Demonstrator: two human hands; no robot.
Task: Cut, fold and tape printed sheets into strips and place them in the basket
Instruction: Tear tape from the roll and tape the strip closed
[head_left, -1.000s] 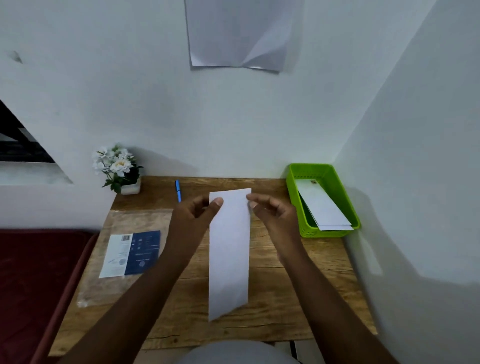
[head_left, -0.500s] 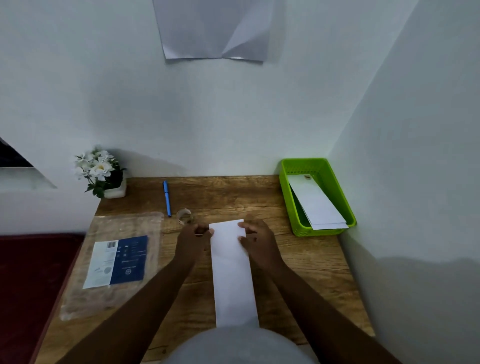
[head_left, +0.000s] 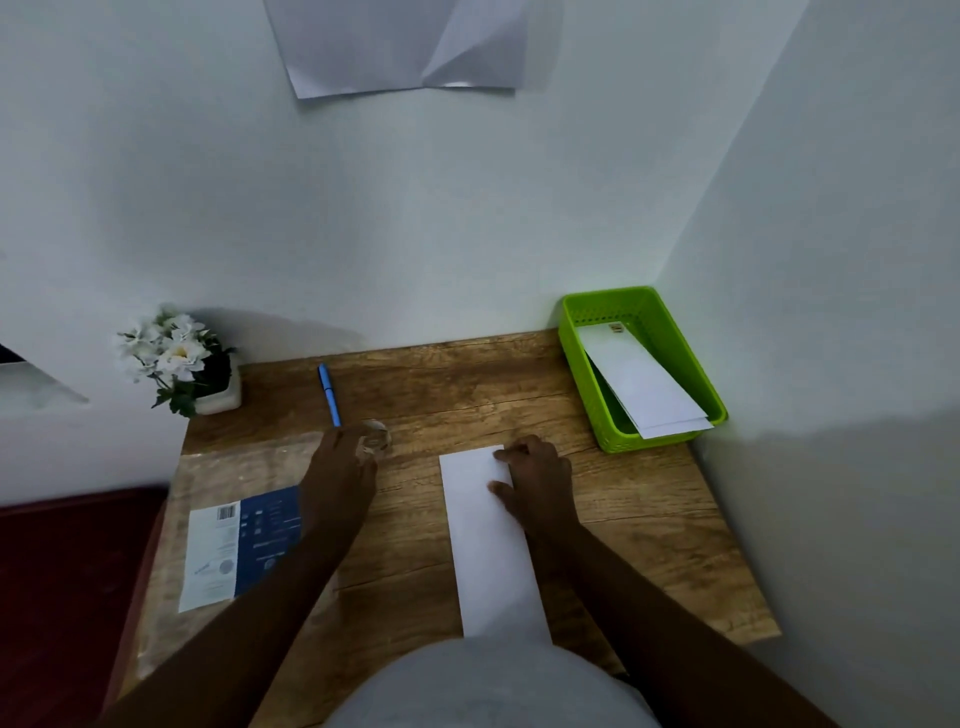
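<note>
Folded strip (head_left: 493, 540) is lying on the table (head_left: 649, 519) at lower centre, long axis running toward me. My right hand (head_left: 535, 480) is pressing its top end, fingers flat; my left hand (head_left: 340, 467) is reaching upper left, closing on the tape roll (head_left: 375, 441), grip unclear

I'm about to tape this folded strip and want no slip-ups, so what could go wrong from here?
The right hand holds down only the far end of the folded strip, so the near end, which reaches the table edge, could spring open or slide off. The left hand is reaching for the clear tape roll right beside the blue pen, which it might knock into rolling.
</note>
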